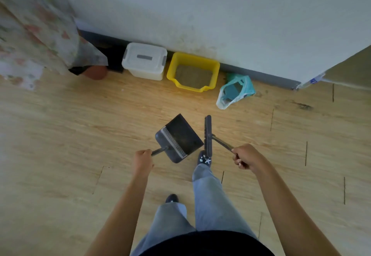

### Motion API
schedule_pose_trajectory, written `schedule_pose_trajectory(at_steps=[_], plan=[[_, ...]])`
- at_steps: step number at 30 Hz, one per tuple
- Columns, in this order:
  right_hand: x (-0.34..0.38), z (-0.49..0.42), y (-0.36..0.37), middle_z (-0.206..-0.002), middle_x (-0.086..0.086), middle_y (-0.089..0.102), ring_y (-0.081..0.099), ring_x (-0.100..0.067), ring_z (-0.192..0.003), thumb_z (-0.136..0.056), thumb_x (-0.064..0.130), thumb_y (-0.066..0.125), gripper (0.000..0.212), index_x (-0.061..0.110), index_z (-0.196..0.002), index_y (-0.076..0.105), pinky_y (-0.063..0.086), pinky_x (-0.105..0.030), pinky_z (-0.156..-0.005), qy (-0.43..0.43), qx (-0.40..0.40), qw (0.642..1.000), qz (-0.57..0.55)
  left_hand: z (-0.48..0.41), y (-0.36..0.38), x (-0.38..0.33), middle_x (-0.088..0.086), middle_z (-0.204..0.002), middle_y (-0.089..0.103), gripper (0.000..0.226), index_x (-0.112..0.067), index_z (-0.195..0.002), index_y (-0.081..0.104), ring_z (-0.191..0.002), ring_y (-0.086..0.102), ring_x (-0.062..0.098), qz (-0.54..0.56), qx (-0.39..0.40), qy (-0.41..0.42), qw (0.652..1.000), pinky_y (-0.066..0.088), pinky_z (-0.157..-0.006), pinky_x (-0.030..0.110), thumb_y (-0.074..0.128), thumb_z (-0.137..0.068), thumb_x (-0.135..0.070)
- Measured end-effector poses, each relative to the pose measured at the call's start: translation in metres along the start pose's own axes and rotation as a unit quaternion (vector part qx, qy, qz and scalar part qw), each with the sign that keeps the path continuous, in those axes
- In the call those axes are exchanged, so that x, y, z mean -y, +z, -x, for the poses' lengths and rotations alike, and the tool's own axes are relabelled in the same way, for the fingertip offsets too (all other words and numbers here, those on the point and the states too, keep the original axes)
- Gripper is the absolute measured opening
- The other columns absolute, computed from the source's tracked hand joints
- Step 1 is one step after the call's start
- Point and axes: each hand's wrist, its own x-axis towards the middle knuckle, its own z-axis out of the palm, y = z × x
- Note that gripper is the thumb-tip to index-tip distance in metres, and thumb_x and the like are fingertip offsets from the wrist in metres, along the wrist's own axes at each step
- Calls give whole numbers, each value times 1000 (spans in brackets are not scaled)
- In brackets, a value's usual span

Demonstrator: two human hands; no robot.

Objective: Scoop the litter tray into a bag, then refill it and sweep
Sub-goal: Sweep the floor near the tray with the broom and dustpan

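Dustpan (178, 138) hangs just ahead of our left hand (143, 160), curled round its handle; our right hand (245, 156) grips the brush (208, 133), its head pointing ahead toward the tray (194, 57), well beyond both.

no legible text anywhere; small dark print on plastic bag (236, 92) too blurred to read.

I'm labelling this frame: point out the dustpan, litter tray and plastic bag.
dustpan (181, 133): head view, its dark pan floor.
litter tray (196, 58): head view, its far yellow rim.
plastic bag (222, 99): head view, its white lower part.
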Motion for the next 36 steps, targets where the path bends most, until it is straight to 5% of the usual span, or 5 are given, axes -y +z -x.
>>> schedule_pose_trajectory(at_steps=[6, 16, 26, 32, 36], plan=[[28, -69, -46, -58, -7, 44, 35, -10, -34, -96, 5, 42, 26, 6, -72, 50, 28, -17, -37, 20, -14, 999, 30, -34, 34, -31, 11, -62, 46, 18, 1, -80, 57, -59, 46, 24, 6, -16, -34, 999, 41, -55, 29, 44, -92, -1], [35, -184, -103, -49, -7, 40, 36, -17, -41, -99, 7, 42, 34, 5, -65, 48, 31, -20, -39, 88, -50, 992, 81, -90, 91, -19, 6, -57, 37, 23, -2, -69, 52, -52, 34, 21, 88, -51, -66, 993, 31, -53, 29, 47, -91, -7], [42, -300, -143, -61, -9, 37, 28, -6, -18, -97, -5, 36, 25, -3, -73, 45, 25, -12, -26, 128, -124, 980, -94, -166, 139, 14, 11, -56, 48, 22, -10, -69, 62, -57, 42, 25, 97, -78, -98, 987, 36, -63, 39, 53, -89, -11], [58, -364, -141, -61, -10, 39, 34, -17, -48, -97, -5, 36, 27, -4, -73, 49, 28, -13, -27, 123, -164, 978, -39, -196, 147, 20, 8, -59, 38, 12, -4, -92, 63, -41, 41, 9, 132, -84, -79, 984, 35, -35, 15, 53, -92, -10], [72, -395, -121, -65, -13, 43, 39, -22, -52, -95, -7, 38, 13, -2, -100, 49, 33, -26, -43, 115, -193, 974, 38, -209, 149, 22, 7, -60, 37, 16, -6, -100, 63, -54, 37, 18, 125, -72, -66, 987, 35, -48, 23, 52, -94, -15]])
